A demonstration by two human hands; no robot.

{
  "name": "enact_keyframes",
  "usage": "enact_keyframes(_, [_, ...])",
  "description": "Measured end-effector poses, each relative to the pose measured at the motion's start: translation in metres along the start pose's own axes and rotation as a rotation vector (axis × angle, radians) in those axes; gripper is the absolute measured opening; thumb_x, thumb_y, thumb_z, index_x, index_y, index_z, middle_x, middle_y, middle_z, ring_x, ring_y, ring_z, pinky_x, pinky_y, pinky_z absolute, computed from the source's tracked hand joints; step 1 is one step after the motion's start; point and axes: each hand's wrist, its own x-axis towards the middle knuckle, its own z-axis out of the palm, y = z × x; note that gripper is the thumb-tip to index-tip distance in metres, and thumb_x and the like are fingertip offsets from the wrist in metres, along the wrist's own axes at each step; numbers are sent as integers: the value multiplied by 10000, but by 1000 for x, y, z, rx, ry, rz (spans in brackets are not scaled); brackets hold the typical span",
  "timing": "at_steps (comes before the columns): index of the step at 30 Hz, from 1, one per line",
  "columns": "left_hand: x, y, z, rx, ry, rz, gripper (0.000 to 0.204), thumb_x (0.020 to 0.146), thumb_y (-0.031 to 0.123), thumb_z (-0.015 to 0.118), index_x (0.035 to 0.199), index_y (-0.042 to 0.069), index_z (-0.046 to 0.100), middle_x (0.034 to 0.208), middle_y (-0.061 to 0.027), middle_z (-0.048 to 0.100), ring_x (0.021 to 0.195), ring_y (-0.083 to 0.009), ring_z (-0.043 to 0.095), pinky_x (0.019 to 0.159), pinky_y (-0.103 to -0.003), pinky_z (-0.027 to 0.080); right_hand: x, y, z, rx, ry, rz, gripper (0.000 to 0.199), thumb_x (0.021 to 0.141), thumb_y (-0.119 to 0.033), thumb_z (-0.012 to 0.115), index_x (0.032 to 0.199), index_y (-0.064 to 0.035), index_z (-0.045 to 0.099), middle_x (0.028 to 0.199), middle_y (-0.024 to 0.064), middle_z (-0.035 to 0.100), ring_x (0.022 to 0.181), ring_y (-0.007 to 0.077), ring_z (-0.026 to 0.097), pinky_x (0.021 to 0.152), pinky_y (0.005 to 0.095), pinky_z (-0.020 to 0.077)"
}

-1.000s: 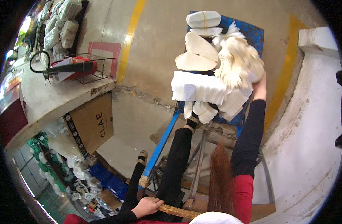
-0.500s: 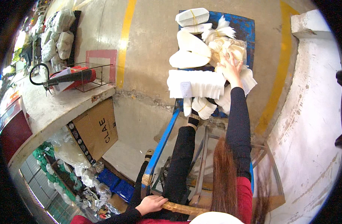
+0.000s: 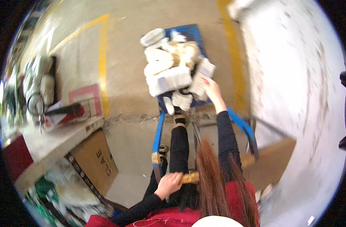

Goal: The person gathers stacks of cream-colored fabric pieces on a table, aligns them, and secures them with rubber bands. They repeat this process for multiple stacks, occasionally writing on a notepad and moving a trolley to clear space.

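Note:
My left hand [image 3: 170,185] is closed round the tan-wrapped push handle [image 3: 191,177] of a blue trolley. On the trolley bed [image 3: 193,31] lie bundles of white and cream pieces that look like shoe insoles. My right hand [image 3: 213,92] reaches forward with fingers stretched out, touching the right edge of a slanted white stack [image 3: 205,71]. Left of it, a long white stack [image 3: 169,81] lies crosswise. Behind are rounded cream insole-shaped pieces [image 3: 158,60] and a cream bundle [image 3: 187,53]. Smaller white bundles [image 3: 181,100] sit at the near edge. Motion blurs the load.
A white wall [image 3: 290,83] runs along the right. At left, a ledge [image 3: 74,130] bears a red fire extinguisher [image 3: 63,115] in a wire frame. Below it stands a cardboard box [image 3: 93,162]. Bagged goods [image 3: 40,81] are farther left; yellow lines [image 3: 102,68] mark the floor.
My view has swung, so the trolley appears farther left. My right hand has left the cream bundle and come back to the slanted white stack. The left hand keeps its hold.

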Motion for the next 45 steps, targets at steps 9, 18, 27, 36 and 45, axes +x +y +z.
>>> enact_keyframes(9, [20,-19,15,316,162,127,448,786,193,684,1209,101,567,885,-116,675,719,-314,674,610,-441,540,-361,-150,-19,80,684,-579,385,890,-50,622,1271,-80,583,1294,162,574,1226,346,535,1033,422,435])
enact_keyframes(18, [20,-17,26,589,352,157,375,785,258,728,1107,123,589,951,-98,695,781,-323,686,651,-423,541,-765,34,75,-293,560,471,470,843,-83,656,1304,-95,565,1417,177,469,1268,362,503,1070,449,413])
enact_keyframes(27, [25,-21,32,788,415,64,430,839,304,692,1223,148,578,968,-116,711,833,-327,698,695,-440,548,-981,274,57,-421,1113,1210,618,995,-373,515,1529,-157,291,1533,297,250,1423,457,252,1151,541,238])
enact_keyframes(36, [31,-39,20,696,433,270,552,927,264,642,1432,234,424,1308,-115,612,1035,-370,656,798,-475,537,-960,313,66,-417,1300,1064,527,1039,-467,342,1474,-181,420,1524,229,318,1389,419,326,1124,542,251])
enact_keyframes(45, [29,-62,17,735,507,220,484,924,301,645,1359,164,484,1042,-231,689,916,-419,681,735,-481,542,-969,319,69,-374,1231,1149,566,1033,-517,317,1491,-189,379,1554,181,288,1432,376,271,1105,586,232])
